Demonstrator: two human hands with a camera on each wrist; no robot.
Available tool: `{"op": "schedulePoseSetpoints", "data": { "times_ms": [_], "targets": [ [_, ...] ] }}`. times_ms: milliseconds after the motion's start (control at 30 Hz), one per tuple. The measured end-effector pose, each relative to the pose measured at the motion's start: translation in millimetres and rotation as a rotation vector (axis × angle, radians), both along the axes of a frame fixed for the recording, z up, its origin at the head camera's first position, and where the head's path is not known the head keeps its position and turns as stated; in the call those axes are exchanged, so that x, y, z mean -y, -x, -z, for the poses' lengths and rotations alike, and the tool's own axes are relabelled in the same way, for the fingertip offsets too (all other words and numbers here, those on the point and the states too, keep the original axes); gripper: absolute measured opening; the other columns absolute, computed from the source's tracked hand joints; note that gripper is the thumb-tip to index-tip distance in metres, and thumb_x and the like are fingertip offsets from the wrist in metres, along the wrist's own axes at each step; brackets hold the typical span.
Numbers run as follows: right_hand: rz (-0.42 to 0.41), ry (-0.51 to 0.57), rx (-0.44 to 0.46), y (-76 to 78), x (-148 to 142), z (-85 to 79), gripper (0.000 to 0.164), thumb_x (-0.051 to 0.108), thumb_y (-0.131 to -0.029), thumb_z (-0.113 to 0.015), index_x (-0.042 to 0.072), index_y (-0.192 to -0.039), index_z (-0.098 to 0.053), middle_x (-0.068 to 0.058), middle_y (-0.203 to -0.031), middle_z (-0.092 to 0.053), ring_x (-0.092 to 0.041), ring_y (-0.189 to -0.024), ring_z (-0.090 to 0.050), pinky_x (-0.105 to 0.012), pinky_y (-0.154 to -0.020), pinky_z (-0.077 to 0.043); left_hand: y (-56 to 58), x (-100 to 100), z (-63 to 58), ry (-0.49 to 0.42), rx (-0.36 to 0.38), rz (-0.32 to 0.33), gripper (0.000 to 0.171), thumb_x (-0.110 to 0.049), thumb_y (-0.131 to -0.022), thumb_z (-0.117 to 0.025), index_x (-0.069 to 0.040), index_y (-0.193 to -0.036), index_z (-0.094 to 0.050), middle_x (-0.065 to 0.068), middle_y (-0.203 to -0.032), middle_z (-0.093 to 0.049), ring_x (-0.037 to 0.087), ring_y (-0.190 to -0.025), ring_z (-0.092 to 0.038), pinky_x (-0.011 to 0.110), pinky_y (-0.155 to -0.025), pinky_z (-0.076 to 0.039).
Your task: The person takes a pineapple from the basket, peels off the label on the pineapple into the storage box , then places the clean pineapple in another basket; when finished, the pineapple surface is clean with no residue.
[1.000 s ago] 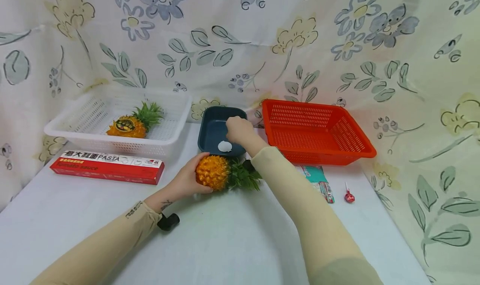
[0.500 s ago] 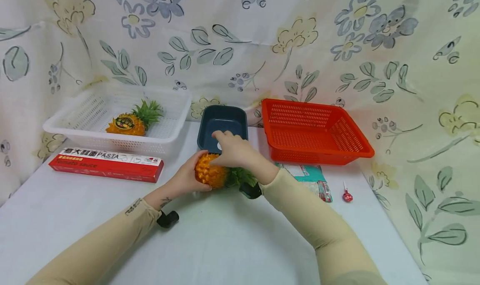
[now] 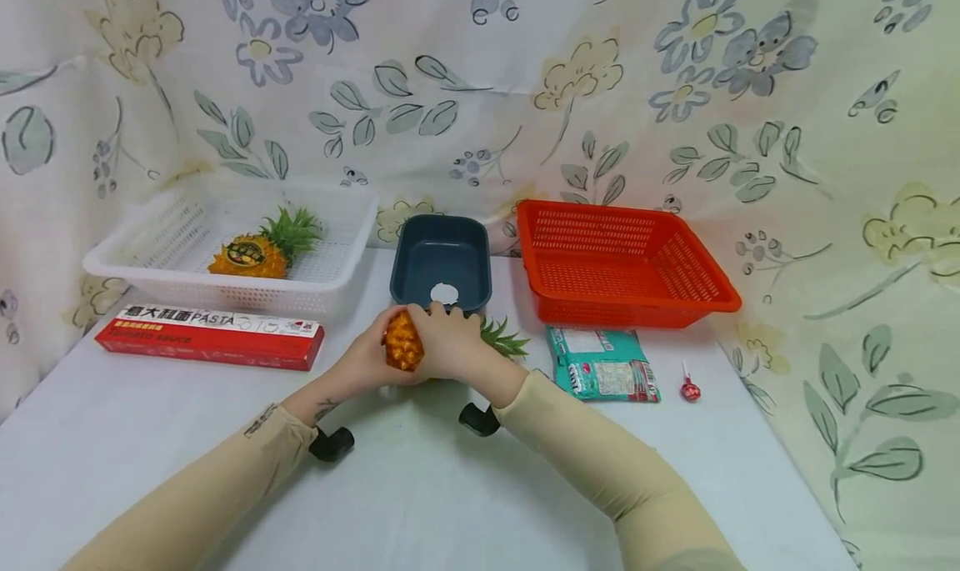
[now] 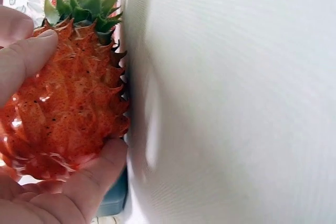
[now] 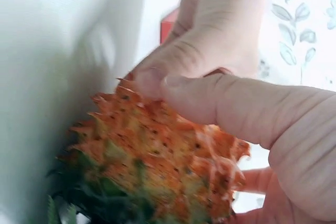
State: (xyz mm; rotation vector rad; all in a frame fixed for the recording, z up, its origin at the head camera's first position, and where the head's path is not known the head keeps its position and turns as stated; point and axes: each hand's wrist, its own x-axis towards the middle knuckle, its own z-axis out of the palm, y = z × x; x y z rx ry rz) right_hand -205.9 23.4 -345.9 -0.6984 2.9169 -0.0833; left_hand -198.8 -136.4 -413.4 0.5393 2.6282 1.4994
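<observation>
An orange pineapple with spiky skin lies on its side at the middle of the white table, its green crown pointing right. My left hand grips its base end, thumb and fingers curled round the fruit. From above, my right hand holds the same pineapple nearer the crown and covers much of it. The right wrist view shows both thumbs touching the orange skin. Just behind the hands, a dark blue tray has a white, roundish flat piece at its near end.
Back left stands a white basket with another pineapple in it. Before it lies a red pasta box. A red basket stands back right, with a teal packet and a red lollipop in front.
My right hand has come back from over the blue tray to the pineapple and now holds it. The left hand has kept its grip. The teal packet shows more fully.
</observation>
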Motion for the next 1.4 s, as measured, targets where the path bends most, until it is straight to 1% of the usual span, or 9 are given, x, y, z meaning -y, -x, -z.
{"op": "schedulePoseSetpoints", "data": {
  "times_ms": [233,400,467,567,700,833,1100,1300,1400],
  "targets": [
    [0.017,-0.031,-0.024,-0.9,6,10.8,0.098,0.053,-0.062,-0.078,0.027,-0.142,-0.027,-0.009,-0.127,-0.045,-0.034,-0.106,-0.048,-0.054,-0.087,-0.039,-23.4,20,-25.4,0.042,0.088,-0.046,0.088,-0.022,-0.074,-0.078,-0.014,-0.143,-0.024,0.017,-0.149,-0.024,0.047,-0.126,-0.036,0.053,-0.09,-0.047],
    [0.019,-0.036,-0.04,0.1,5,12.1,0.097,0.048,-0.064,-0.079,0.029,-0.142,-0.025,-0.009,-0.128,-0.044,-0.034,-0.106,-0.048,-0.056,-0.087,-0.038,-35.8,52,-49.1,0.041,-0.028,-0.243,0.068,-0.034,-0.086,-0.064,-0.007,-0.139,-0.032,0.016,-0.142,-0.036,0.032,-0.121,-0.046,0.036,-0.089,-0.05],
    [0.017,-0.032,-0.042,-0.4,5,11.1,0.093,0.046,-0.065,-0.079,0.027,-0.141,-0.027,-0.009,-0.127,-0.045,-0.034,-0.105,-0.048,-0.056,-0.087,-0.038,-36.4,67,-54.7,-0.077,-0.071,-0.366,0.055,-0.029,-0.09,-0.059,-0.006,-0.134,-0.036,0.011,-0.132,-0.044,0.019,-0.109,-0.054,0.024,-0.081,-0.052],
    [0.015,-0.027,-0.042,-2.3,5,9.0,0.089,0.045,-0.066,-0.078,0.025,-0.139,-0.031,-0.009,-0.125,-0.046,-0.034,-0.104,-0.048,-0.056,-0.085,-0.038,-32.1,88,-61.3,-0.407,-0.032,-0.523,0.041,-0.022,-0.092,-0.055,-0.011,-0.126,-0.033,0.002,-0.114,-0.046,0.005,-0.089,-0.055,0.013,-0.065,-0.051],
    [0.014,-0.021,-0.042,-4.2,4,7.6,0.086,0.043,-0.066,-0.078,0.025,-0.137,-0.033,-0.009,-0.126,-0.045,-0.034,-0.104,-0.048,-0.056,-0.084,-0.038,-21.5,114,-70.3,-0.856,0.17,-0.669,0.062,-0.025,-0.089,-0.061,-0.021,-0.131,-0.016,-0.006,-0.118,-0.036,0.006,-0.081,-0.054,0.02,-0.061,-0.055],
    [0.007,-0.022,-0.047,-4.0,6,8.1,0.088,0.042,-0.066,-0.079,0.024,-0.138,-0.032,-0.009,-0.127,-0.043,-0.033,-0.104,-0.047,-0.056,-0.085,-0.038,-8.0,136,-74.6,-1.094,0.377,-0.777,0.093,-0.031,-0.082,-0.069,-0.033,-0.139,0.005,-0.01,-0.145,-0.015,0.009,-0.102,-0.048,0.028,-0.075,-0.055],
    [0.003,-0.028,-0.048,-4.8,7,7.2,0.089,0.042,-0.067,-0.078,0.024,-0.139,-0.031,-0.009,-0.129,-0.042,-0.034,-0.106,-0.046,-0.058,-0.086,-0.038,10.7,156,-74.4,-1.33,0.521,-0.849,0.088,-0.026,-0.079,-0.072,-0.045,-0.127,0.0,-0.021,-0.139,-0.014,0.008,-0.124,-0.029,0.033,-0.098,-0.041],
    [0.012,-0.041,-0.053,-6.4,8,6.2,0.089,0.043,-0.066,-0.078,0.024,-0.139,-0.031,-0.009,-0.13,-0.041,-0.035,-0.107,-0.046,-0.058,-0.087,-0.038,23.1,163,-65.6,-1.474,0.456,-0.825,0.078,-0.012,-0.083,-0.067,-0.046,-0.125,-0.011,-0.022,-0.137,-0.018,0.006,-0.129,-0.022,0.039,-0.108,-0.026],
    [0.009,-0.042,-0.056,-7.3,8,7.5,0.089,0.043,-0.066,-0.079,0.024,-0.14,-0.031,-0.01,-0.13,-0.041,-0.035,-0.107,-0.046,-0.058,-0.086,-0.038,27.0,165,-61.7,-1.454,0.415,-0.859,0.077,-0.005,-0.084,-0.064,-0.044,-0.127,-0.014,-0.02,-0.139,-0.019,0.008,-0.129,-0.023,0.039,-0.107,-0.027]
  ]
}}
